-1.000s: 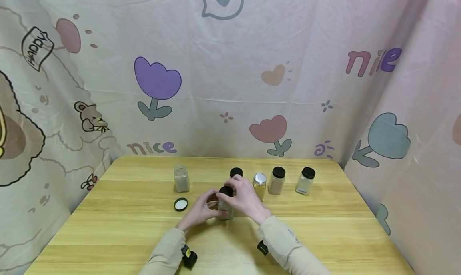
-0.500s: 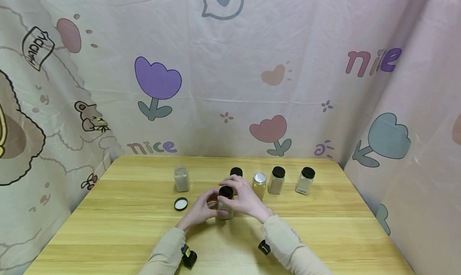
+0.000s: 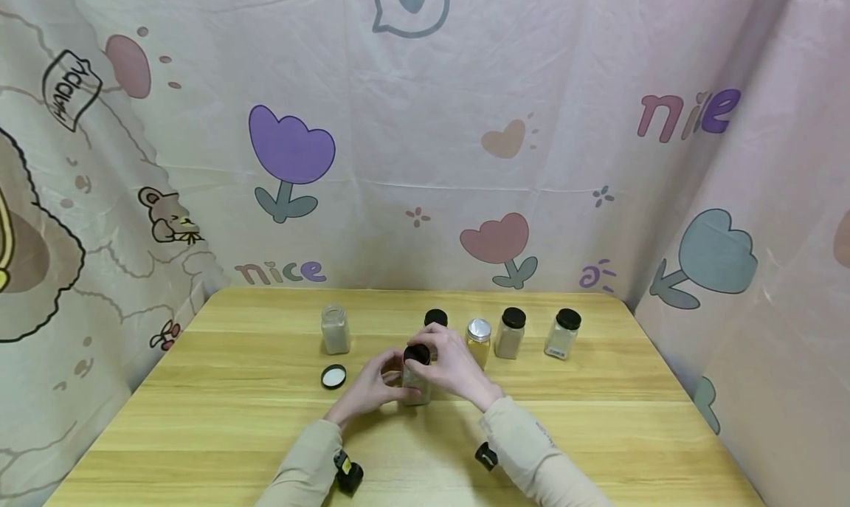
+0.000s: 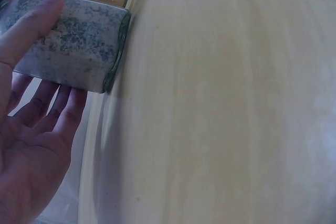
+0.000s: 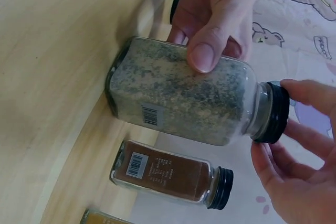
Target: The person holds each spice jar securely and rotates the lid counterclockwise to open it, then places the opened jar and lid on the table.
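Observation:
A square glass jar (image 5: 178,93) of speckled grey-green and whitish seasoning stands upright on the table in front of the person. My left hand (image 3: 368,390) grips its body, thumb on the near face and fingers round the other side. At the top, my right hand (image 3: 454,365) pinches the jar's black screw lid (image 5: 277,113) between thumb and fingers. The lid sits on the jar's neck. To the left are an uncapped glass jar (image 3: 335,333) with pale contents and, nearer, a loose black lid (image 3: 333,376) showing its white inside.
Behind the right hand stands a black-capped jar of brown powder (image 5: 163,174). Right of it come a yellow jar (image 3: 479,339) with a silver cap and two more black-capped jars (image 3: 510,337), (image 3: 562,337). A printed cloth (image 3: 398,219) hangs behind the wooden table (image 3: 232,418).
My right hand's fingers have moved slightly left over the lid and then back right a little. The left hand and the jar have stayed in place.

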Tool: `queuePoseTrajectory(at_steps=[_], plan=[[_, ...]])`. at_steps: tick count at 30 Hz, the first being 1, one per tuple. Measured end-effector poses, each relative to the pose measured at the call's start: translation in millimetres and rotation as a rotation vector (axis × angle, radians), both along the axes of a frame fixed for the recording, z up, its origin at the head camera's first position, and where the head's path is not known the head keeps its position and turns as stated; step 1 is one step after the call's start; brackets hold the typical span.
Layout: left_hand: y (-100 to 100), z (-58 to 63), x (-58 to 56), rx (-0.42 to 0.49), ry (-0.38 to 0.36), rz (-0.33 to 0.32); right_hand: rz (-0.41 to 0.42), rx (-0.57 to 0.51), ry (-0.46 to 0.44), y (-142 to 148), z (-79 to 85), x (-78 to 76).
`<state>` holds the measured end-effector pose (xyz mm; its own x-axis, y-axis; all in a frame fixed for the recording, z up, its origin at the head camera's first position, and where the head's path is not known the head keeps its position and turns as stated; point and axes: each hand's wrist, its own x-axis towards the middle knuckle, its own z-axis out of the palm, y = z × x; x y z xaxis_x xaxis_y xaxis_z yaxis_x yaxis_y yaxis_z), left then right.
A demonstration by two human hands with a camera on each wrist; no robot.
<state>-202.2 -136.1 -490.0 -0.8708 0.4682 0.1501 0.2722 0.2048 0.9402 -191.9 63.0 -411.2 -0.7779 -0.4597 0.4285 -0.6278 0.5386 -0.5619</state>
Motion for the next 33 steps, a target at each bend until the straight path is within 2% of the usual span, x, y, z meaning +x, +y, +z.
queuePoseTrajectory(at_steps=[4,6,15,20,28,33], plan=[[-0.1,0.0,-0.1,-0.014,0.011,0.003,0.049,0.005,-0.055,3.0,0.1,-0.1],[-0.2,0.3,0.3,-0.015,0.002,0.006,0.044,-0.002,-0.056,3.1,-0.9,-0.1],[-0.7,0.3,0.7,0.006,-0.013,-0.012,-0.093,-0.032,0.010,-1.8,-4.3,0.5],[-1.0,-0.6,0.2,-0.002,-0.010,-0.003,-0.066,-0.028,-0.011,-1.7,-2.4,-0.1],[-0.5,-0.5,0.1,0.007,-0.015,0.004,0.034,-0.020,-0.101,2.5,0.6,0.5],[-1.3,-0.2,0.5,0.017,-0.028,-0.005,-0.012,-0.014,-0.024,0.6,-2.2,0.7]])
